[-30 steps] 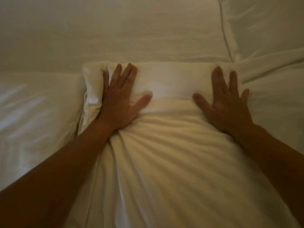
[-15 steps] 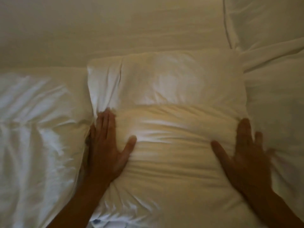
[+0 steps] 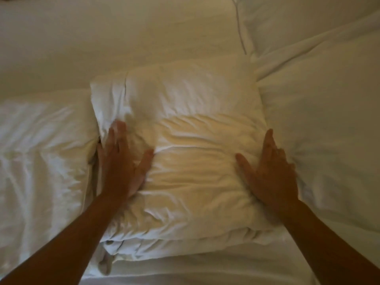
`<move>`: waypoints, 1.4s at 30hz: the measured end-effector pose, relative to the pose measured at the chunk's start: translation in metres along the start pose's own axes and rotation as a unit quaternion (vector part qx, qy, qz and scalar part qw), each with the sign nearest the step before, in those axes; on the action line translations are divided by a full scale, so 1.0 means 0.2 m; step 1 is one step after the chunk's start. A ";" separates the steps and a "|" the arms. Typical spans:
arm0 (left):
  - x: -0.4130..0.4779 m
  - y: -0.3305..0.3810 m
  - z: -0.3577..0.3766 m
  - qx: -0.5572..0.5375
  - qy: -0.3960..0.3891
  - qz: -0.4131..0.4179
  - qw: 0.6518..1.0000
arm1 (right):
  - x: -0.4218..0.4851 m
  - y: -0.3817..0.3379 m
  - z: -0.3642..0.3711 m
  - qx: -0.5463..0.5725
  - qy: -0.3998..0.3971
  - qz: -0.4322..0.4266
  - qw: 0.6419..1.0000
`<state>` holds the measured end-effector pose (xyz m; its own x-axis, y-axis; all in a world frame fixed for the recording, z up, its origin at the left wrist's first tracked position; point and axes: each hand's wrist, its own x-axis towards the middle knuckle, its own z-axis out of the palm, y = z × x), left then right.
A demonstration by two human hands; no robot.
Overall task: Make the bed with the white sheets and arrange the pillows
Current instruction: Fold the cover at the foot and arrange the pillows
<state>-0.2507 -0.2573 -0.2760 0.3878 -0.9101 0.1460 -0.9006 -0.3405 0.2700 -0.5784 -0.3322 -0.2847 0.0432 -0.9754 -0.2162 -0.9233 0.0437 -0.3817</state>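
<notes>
White cotton, creased and lit warm yellow, lies under your fingers (image 3: 116,138). Your left hand (image 3: 121,163) presses flat on the left part of the middle pillow (image 3: 195,167), fingers straight and close together, thumb spread toward the centre, gripping nothing. Your right hand (image 3: 271,171) lies flat along the same pillow's right edge, fingers straight and together, thumb angled inward, also holding nothing; both hands are slightly blurred. The fabric between your palms bunches into shallow wrinkles, and the case is crumpled at the pillow's near left corner. This pillow sits wedged between two others: the left pillow (image 3: 41,153) touches its left side, and the right pillow (image 3: 329,140) presses against its right side. A strip of white sheet (image 3: 205,272) shows in front of it, nearest you. Beyond the pillows a smooth cream surface (image 3: 123,38) fills the far side; you cannot tell whether it is bedding or a headboard. At the far right lies another white cushion (image 3: 308,23) with a thin dark seam.
</notes>
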 end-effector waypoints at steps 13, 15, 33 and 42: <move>0.53 1.15 0.28 -0.043 -0.025 0.428 0.903 | -0.23 0.11 0.02 0.119 0.106 0.118 0.980; 0.59 1.29 0.34 -0.044 -0.034 0.428 0.902 | -0.22 0.11 0.05 0.111 0.134 0.110 0.979; 0.62 1.26 0.83 -0.093 -0.031 0.455 0.885 | -0.13 0.17 0.28 0.073 0.221 0.125 0.964; 0.65 1.26 0.88 -0.081 -0.004 0.470 0.879 | -0.10 0.18 0.35 0.071 0.227 0.133 0.962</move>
<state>-0.4625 -0.5025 -0.3554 -0.5136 -0.7736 0.3710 -0.7831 0.5994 0.1658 -0.5867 -0.2955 -0.3574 -0.3885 -0.9180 0.0797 -0.8153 0.3021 -0.4939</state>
